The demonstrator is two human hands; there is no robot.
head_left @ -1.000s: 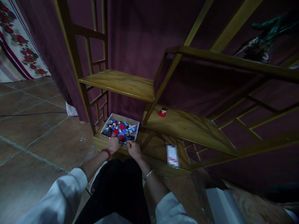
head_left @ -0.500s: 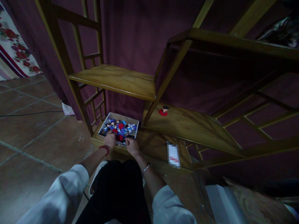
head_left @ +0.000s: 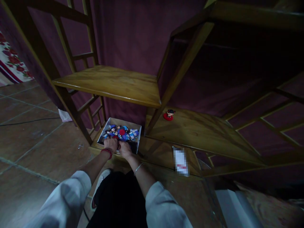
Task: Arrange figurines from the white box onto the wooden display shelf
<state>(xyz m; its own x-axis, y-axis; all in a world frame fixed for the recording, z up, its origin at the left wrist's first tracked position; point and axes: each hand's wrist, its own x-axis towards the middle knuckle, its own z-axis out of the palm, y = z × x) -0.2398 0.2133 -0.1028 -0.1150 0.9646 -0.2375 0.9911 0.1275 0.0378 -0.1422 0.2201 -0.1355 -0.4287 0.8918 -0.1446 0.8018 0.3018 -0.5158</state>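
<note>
A shallow white box [head_left: 139,134] stands on the low wooden shelf, full of small cartoon figurines [head_left: 131,134] in blue, white and black, among them round red and blue pieces [head_left: 122,131]. My left hand [head_left: 110,144], with a red bead bracelet, reaches over the near side of the box with its fingers curled down. Close beside it, almost touching, my right hand [head_left: 124,149] is closed at the box's near edge. Something small and reddish shows between the two hands; what exactly they grip is hidden by the fingers.
One figurine on a red base [head_left: 169,115] stands on the shelf board [head_left: 190,133] to the right. A higher shelf [head_left: 111,84] overhangs the box. A white packet [head_left: 180,161] lies lower right. A slanted wooden post [head_left: 180,72] separates the sections.
My right hand has moved left, nearer my left hand, uncovering a dark area in the box's near right corner. The view has shifted slightly closer.
</note>
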